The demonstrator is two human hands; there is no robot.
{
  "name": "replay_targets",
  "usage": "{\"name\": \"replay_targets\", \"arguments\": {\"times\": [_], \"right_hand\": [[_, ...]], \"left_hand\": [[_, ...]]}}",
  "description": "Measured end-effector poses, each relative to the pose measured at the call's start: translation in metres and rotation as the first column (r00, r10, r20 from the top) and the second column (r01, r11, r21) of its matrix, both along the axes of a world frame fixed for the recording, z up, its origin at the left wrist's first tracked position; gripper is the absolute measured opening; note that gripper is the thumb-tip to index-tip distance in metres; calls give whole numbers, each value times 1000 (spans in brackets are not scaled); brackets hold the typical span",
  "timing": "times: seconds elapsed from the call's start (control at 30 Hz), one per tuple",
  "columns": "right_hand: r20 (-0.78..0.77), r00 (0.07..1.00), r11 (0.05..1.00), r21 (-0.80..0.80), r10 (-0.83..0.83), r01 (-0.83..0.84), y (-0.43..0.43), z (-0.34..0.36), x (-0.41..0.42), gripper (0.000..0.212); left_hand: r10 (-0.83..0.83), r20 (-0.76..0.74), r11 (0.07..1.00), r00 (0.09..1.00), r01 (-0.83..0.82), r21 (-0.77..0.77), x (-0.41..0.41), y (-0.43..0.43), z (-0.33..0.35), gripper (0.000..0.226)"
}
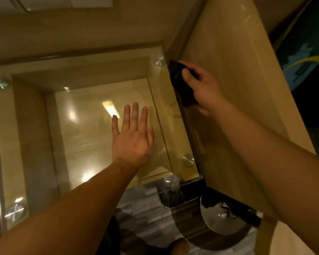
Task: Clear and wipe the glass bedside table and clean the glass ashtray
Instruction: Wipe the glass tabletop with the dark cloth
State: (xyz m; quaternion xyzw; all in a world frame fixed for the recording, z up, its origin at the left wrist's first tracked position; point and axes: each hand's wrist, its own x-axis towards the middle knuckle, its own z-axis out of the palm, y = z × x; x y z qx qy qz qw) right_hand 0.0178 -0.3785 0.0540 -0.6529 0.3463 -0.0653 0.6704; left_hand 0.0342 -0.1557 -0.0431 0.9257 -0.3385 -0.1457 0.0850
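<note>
The room is dim and warm-lit, all pale wood panelling, and below me the glass bedside table (pixel 92 126) throws back the ceiling lights. Its top sits on 4 round metal studs (pixel 159 60), 1 at each corner, and I see nothing standing on it, so I judge the clearing part done.

My left hand (pixel 132 136) is spread flat with the fingers wide, over the middle of the glass and holding nothing; whether the palm presses the pane or hovers just above it I cannot tell. My right hand (pixel 201 87) is closed around a dark cloth (pixel 180 85) and has it against the right edge of the glass, in the narrow gap beside the tall wooden panel (pixel 228 89).

So I take it I am on the wiping, working along that far right edge. The top looks shiny with few marks, though the reflections hide any smears.

Down on the floor by the near right corner lies something clear and glassy (pixel 170 192), partly under the table edge. It may be the ashtray, but I cannot be sure. If so, cleaning it is left to do.
</note>
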Motion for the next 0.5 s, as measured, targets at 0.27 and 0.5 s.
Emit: {"name": "replay_targets", "arguments": {"times": [0.27, 0.5], "right_hand": [[-249, 915, 630, -665, 318, -401, -51, -56, 132, 39], [-382, 835, 508, -666, 396, -546, -48, -85, 130, 46]], "left_hand": [[10, -30, 1000, 999, -9, 7, 1, -2, -1, 64], [-5, -8, 1000, 1000, 5, 18, 2, -1, -6, 64]]}}
